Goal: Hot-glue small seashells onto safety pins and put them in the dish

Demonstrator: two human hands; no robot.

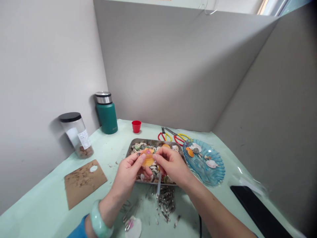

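Note:
An orange-yellow scallop shell with a small pink patch near its top is held up over a metal tray. My left hand pinches its left side between thumb and fingers. At its right edge, the thumb and forefinger of my right hand are closed on the shell. A pale translucent stick slants down below my right hand; whether my fingers hold it is hidden. Under both hands, the metal tray is full of mixed small seashells. Nearest to me lie a heap of safety pins and a white shell with a pink patch.
To the right stands a blue scalloped plate with several shells. Two pairs of scissors and a red cup are behind the tray. Leftward are a green flask, a lidded jar and brown cardboard. A black object lies front right.

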